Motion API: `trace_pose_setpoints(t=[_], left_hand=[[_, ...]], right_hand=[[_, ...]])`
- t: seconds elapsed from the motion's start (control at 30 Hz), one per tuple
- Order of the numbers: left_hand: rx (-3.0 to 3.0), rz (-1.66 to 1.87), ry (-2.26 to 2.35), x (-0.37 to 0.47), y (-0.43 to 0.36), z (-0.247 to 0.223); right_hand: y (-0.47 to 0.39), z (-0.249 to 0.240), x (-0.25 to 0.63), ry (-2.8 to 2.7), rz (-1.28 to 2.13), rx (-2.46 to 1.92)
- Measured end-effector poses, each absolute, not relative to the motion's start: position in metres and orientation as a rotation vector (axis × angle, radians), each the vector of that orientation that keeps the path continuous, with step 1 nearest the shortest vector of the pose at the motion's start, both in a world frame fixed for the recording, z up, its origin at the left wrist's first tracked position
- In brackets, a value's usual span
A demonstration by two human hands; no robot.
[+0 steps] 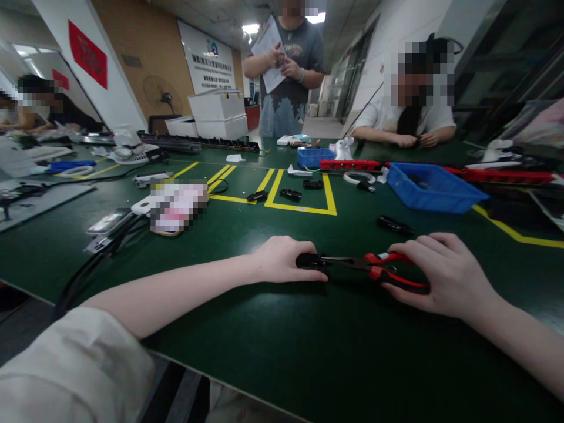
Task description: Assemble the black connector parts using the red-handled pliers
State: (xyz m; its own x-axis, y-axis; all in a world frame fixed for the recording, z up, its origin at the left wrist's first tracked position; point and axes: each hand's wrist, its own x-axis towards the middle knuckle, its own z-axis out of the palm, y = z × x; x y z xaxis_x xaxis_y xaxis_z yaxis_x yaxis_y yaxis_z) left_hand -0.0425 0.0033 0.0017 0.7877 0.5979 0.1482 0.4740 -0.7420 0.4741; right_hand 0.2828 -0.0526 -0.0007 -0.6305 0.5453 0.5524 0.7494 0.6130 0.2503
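Between the thumb and fingers of my left hand [286,261] is a small black part [307,261], its exact kind unclear. My right hand [445,273] is wrapped round the red and black handles of long-nosed pliers [374,264]. The pliers' jaws point left and reach the right end of the black part; whether they grip it I cannot tell. Behind my right hand a similar black piece [395,224] lies on the green table [273,346]. Several more small black pieces [291,194] lie around the yellow-taped squares farther back.
A blue bin [434,188] stands at the back right, a smaller blue bin [315,157] near the middle. Black cables [103,249] and a phone [178,211] lie at the left. Red rails [352,165] cross the back. One person [288,70] stands opposite; another person [408,117] sits at the right.
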Motion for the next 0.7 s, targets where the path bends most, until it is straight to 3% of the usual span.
trace_pose_setpoints(t=[0.7], left_hand=[[2.527, 0.355, 0.805, -0.041, 0.003, 0.003]], right_hand=[[-0.043, -0.002, 0.285, -2.575, -0.667, -0.981]])
